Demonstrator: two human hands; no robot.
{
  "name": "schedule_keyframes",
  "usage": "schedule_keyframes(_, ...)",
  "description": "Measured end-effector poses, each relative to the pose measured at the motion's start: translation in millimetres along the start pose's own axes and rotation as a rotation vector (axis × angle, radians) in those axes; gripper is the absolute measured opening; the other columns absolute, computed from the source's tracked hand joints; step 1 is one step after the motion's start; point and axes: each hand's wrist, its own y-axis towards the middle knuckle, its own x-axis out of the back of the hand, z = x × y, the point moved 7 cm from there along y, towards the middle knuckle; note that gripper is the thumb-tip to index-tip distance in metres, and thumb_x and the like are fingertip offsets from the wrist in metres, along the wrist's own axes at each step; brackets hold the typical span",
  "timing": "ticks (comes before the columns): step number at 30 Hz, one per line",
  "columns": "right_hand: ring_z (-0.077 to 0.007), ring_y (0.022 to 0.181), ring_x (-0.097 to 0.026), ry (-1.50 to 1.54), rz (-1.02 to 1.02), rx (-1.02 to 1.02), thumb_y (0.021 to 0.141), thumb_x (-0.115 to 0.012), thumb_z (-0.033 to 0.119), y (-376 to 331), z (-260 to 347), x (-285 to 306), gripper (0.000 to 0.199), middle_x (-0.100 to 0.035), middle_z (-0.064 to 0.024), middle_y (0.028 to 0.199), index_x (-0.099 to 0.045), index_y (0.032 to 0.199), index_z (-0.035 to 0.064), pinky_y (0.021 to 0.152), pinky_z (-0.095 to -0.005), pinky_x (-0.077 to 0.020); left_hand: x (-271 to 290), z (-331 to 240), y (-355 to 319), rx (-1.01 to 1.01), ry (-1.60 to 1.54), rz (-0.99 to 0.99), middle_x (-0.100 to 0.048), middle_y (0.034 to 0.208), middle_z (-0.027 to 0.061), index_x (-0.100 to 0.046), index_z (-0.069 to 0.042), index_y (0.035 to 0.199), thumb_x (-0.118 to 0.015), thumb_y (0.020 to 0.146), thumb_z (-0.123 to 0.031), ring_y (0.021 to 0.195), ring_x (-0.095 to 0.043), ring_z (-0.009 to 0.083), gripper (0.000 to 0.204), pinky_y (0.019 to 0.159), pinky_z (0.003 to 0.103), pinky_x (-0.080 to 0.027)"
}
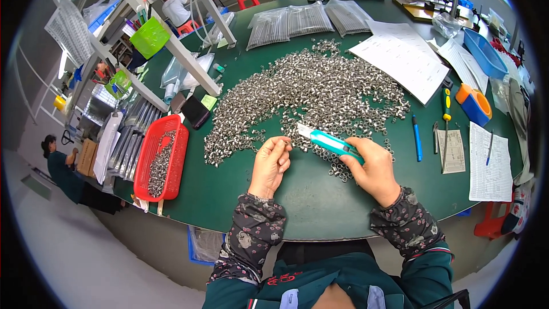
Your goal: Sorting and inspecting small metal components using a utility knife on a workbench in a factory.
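My right hand (373,167) is wrapped round a teal utility knife (334,143), its blade end pointing left toward my other hand. My left hand (270,165) is closed in a pinch on a small metal ring (286,142), close to the knife's tip; the fingers partly cover it. Beyond both hands a wide heap of small silvery metal rings (309,83) spreads over the green table (309,206). Some loose rings lie just under the knife and near my right fingers.
A red basket (184,143) with more small metal parts stands at left, near a black phone (195,112). Bagged rods (291,23) lie at the back. Papers (400,60), a blue pen (417,138), a screwdriver (446,105) and an orange-and-blue tape dispenser (474,105) are at right.
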Motion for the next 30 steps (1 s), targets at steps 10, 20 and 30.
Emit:
schedule_keyframes(10, -0.0292, 0.062, -0.055, 0.029, -0.021, 0.009, 0.072, -0.066, 0.017, 1, 1, 4, 0.025, -0.055, -0.0109, 0.07, -0.057, 0.093, 0.0047, 0.054, -0.0374, -0.0422, -13, -3, 3, -0.179, 0.704, -0.087, -0.048, 0.068, -0.0028, -0.056, -0.002, 0.084, -0.055, 0.084, -0.014, 0.056, -0.044, 0.0077, 0.012, 0.048, 0.022, -0.036)
schedule_keyframes(20, -0.0285, 0.063, -0.055, 0.022, 0.002, 0.022, 0.072, -0.066, 0.017, 1, 3, 3, 0.026, -0.055, -0.0101, 0.071, -0.057, 0.093, 0.0038, 0.054, -0.0365, -0.0428, -42, -8, -3, -0.447, 1.455, -0.118, -0.046, 0.063, 0.0033, -0.058, -0.001, 0.081, -0.064, 0.07, -0.006, 0.054, -0.045, 0.0121, 0.013, 0.05, 0.028, -0.037)
schedule_keyframes(30, -0.0283, 0.067, -0.058, -0.012, 0.049, 0.004, 0.073, -0.065, 0.02, 0, -3, -5, 0.026, -0.057, -0.0108, 0.073, -0.058, 0.095, 0.007, 0.057, -0.0371, -0.0448, -1, 11, 6, 0.138, -0.016, 0.109, -0.055, 0.082, 0.0021, -0.052, -0.011, 0.099, -0.058, 0.084, -0.018, 0.052, -0.045, 0.0151, 0.017, 0.049, 0.028, -0.042)
